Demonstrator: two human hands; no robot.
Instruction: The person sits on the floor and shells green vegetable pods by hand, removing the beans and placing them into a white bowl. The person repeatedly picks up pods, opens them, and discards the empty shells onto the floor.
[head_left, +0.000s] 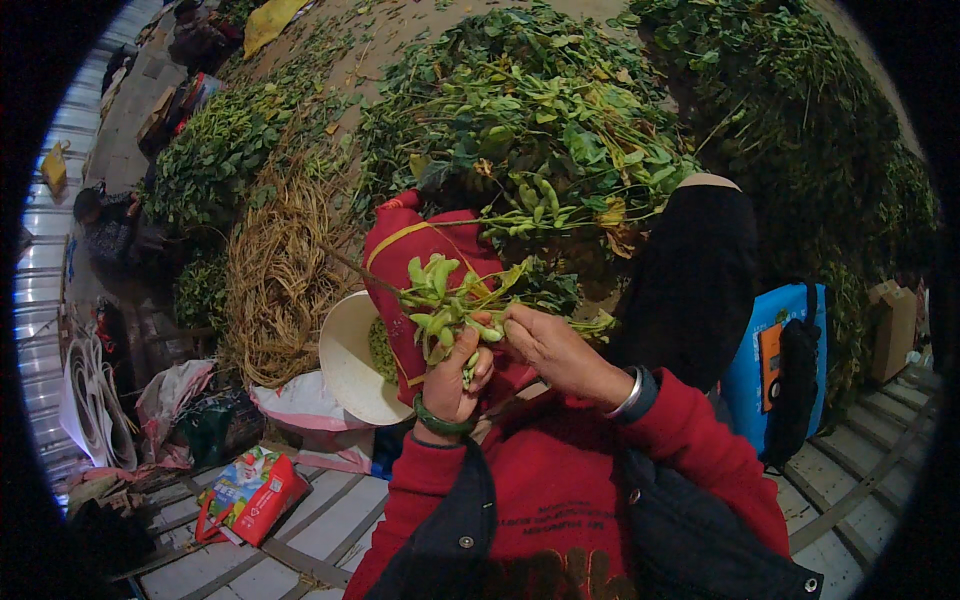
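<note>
My left hand (454, 379), with a green bangle at the wrist, is closed around several green soybean pods and part of a cut soybean stalk (431, 300). Pinched fingers of my right hand (559, 352), which wears a silver bracelet, grip the leafy side of the same plant. Its bare brown stem end points up and left. Beneath it, red cloth with yellow trim (431, 251) covers my leg. Just left of the cloth, a white bucket (346, 352) leans towards me with picked green pods (382, 349) inside.
Heaped soybean plants (525, 112) lie ahead, with more (810, 135) at right. Stripped stalks (281, 277) are piled left of the bucket. A red shopping bag (259, 495) and a blue bag (791, 360) flank me. Two people (109, 225) sit at far left.
</note>
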